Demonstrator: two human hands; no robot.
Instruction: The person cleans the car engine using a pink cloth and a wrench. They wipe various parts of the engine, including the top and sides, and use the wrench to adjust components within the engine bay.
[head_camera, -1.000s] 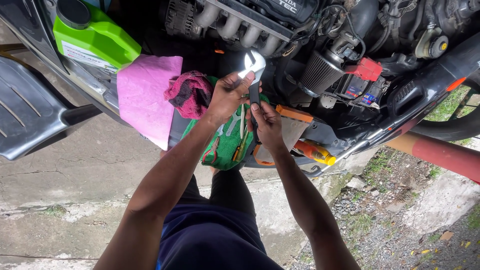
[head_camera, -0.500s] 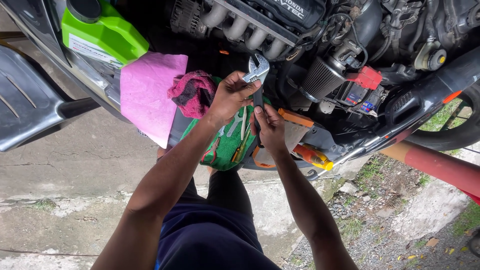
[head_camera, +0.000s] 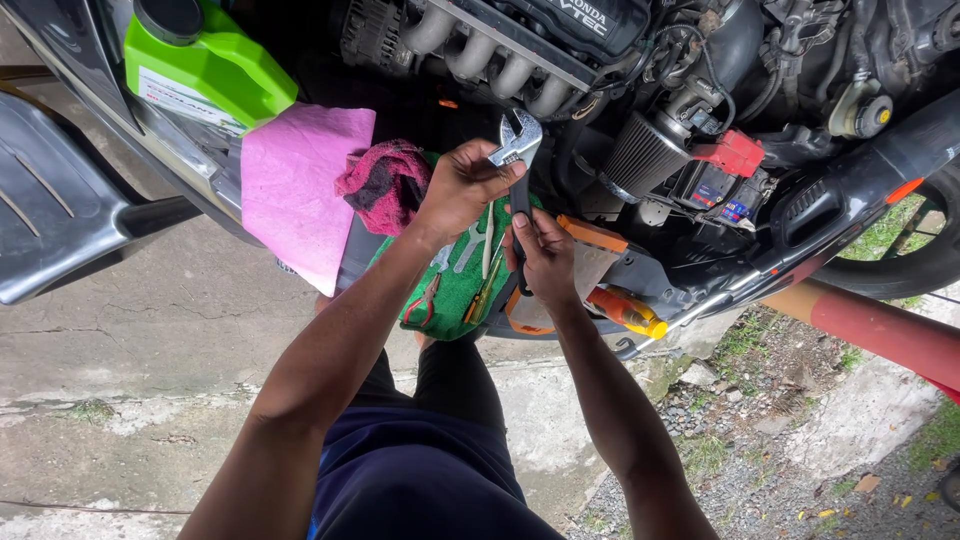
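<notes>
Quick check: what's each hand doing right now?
Left hand: closed around the head end of the adjustable wrench.
Right hand: closed on the wrench's dark handle, lower down.

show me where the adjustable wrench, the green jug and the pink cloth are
adjustable wrench (head_camera: 515, 140), head view, on its silver head.
green jug (head_camera: 215, 80), head view, on its side wall.
pink cloth (head_camera: 295, 190), head view, on its flat middle.

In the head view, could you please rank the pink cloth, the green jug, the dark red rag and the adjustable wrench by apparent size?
1. Pink cloth.
2. Green jug, partly cut off by the frame, so unsure.
3. Dark red rag.
4. Adjustable wrench, partly hidden by the left hand and right hand.
</notes>
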